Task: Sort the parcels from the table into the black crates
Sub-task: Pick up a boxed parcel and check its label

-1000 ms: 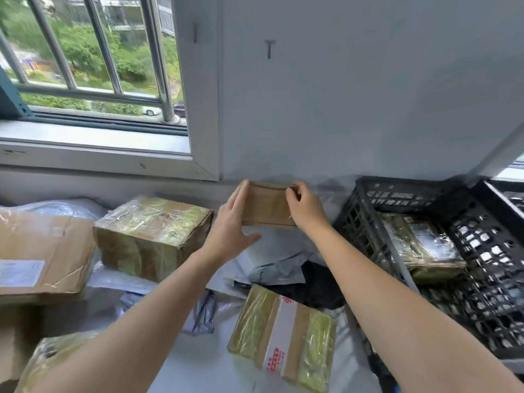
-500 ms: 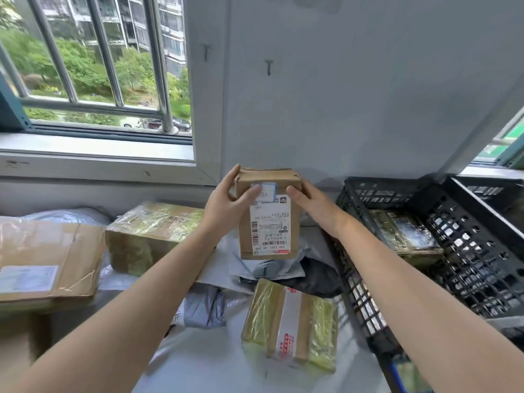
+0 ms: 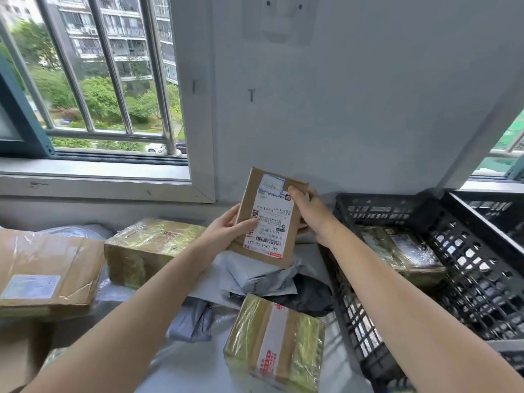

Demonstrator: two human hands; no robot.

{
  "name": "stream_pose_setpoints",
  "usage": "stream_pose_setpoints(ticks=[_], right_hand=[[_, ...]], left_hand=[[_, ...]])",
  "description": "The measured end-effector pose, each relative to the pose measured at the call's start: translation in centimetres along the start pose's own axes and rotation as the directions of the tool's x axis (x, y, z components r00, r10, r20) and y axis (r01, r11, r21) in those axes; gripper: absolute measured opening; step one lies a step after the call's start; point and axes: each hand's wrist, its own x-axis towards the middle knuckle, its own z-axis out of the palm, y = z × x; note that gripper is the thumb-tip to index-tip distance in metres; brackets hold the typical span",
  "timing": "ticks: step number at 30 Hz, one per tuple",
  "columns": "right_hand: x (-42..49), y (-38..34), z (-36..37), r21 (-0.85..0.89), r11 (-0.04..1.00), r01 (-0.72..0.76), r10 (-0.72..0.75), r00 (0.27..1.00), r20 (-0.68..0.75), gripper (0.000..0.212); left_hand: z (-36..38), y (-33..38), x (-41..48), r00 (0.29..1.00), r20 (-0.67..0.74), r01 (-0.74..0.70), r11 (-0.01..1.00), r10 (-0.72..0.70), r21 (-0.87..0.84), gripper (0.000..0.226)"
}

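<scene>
Cardboard parcel (image 3: 286,251) up, label (image 3: 270,222) facing us (upside down), our left hand (image 3: 226,231) pinching its lower-left edge, our right hand (image 3: 310,212) gripping the upper-right corner. It hangs over the grey mailers (image 3: 255,276), just left of the black crate (image 3: 382,208), seemingly clear of both.

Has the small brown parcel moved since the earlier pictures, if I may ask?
Yes: the small brown parcel has turned label-forward and risen above the rim of the black crate.
</scene>
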Motion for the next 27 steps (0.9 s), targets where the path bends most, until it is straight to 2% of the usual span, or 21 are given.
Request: stream_pose_setpoints(ticks=[2, 3, 5, 7, 10, 14, 15, 17, 18, 20, 22, 25, 27], right_hand=[[-0.1, 0.0, -1.3, -0.226, 0.97, 0.09, -0.093, 0.996, -0.003, 0.079], [-0.2, -0.2, -1.9, -0.371, 0.912, 0.174, -0.179, 0.984, 0.02, 0.081], [-0.7, -0.8, -2.8, -0.537, 0.764, 0.359, -0.318, 0.933, 0.17, 0.082], [-1.1, -1.5, -3.0, -0.595, 0.675, 0.435, -0.278, 0.898, 0.341, 0.081], [-1.3, -2.2, -3.0, -0.646, 0.63, 0.432, -0.126, 0.877, 0.465, 0.077], [-1.5, -1.6, -2.9, -0.663, 0.641, 0.387, -0.087, 0.895, 0.438, 0.081], [-1.5, -1.3, -2.9, -0.657, 0.662, 0.359, -0.078, 0.906, 0.416, 0.081], [-1.5, -0.7, -2.9, -0.609, 0.741, 0.283, -0.067, 0.933, 0.353, 0.077], [-1.5, -0.4, -2.9, -0.554, 0.797, 0.24, -0.068, 0.948, 0.312, 0.072], [-1.4, 0.1, -2.7, -0.399, 0.905, 0.151, -0.067, 0.974, 0.215, 0.067], [-1.5, 0.3, -2.2, -0.301, 0.949, 0.094, -0.049, 0.987, 0.152, 0.065], [-1.8, 0.7, -1.4, -0.293, 0.95, 0.103, -0.052, 0.983, 0.178, 0.06], [-1.9, 1.3, -1.1, -0.331, 0.932, 0.151, -0.09, 0.977, 0.195, 0.055]], left_hand=[[-0.6, 1.1, 0.5, 0.999, -0.031, 0.03, 0.985, -0.026, 0.17, 0.07], [-0.8, 1.8, 0.7, 0.998, -0.037, 0.053, 0.954, -0.044, 0.296, 0.071], [-0.9, 3.3, 1.2, 0.997, 0.003, 0.063, 0.828, -0.078, 0.557, 0.077], [-0.4, 4.8, 1.8, 0.993, 0.065, 0.019, 0.697, -0.094, 0.717, 0.083], [0.2, 6.6, 2.6, 0.99, 0.116, -0.04, 0.633, -0.079, 0.773, 0.089], [-0.1, 7.5, 2.8, 0.988, 0.132, -0.049, 0.658, -0.077, 0.751, 0.101], [-0.1, 7.6, 2.8, 0.993, 0.109, -0.055, 0.641, -0.046, 0.765, 0.098], [-0.1, 7.7, 2.9, 0.993, 0.003, -0.071, 0.586, 0.116, 0.807, 0.093], [-0.1, 7.7, 2.9, 0.976, -0.074, -0.066, 0.598, 0.207, 0.799, 0.094], [-0.1, 6.9, 2.7, 0.921, -0.271, -0.03, 0.743, 0.28, 0.669, 0.097], [0.4, 5.6, 2.2, 0.89, -0.412, 0.016, 0.89, 0.194, 0.455, 0.096], [1.8, 3.4, 1.6, 0.924, -0.381, 0.023, 0.998, -0.001, 0.051, 0.081], [2.1, 2.5, 1.3, 0.94, -0.34, -0.025, 0.995, -0.009, -0.096, 0.077]])
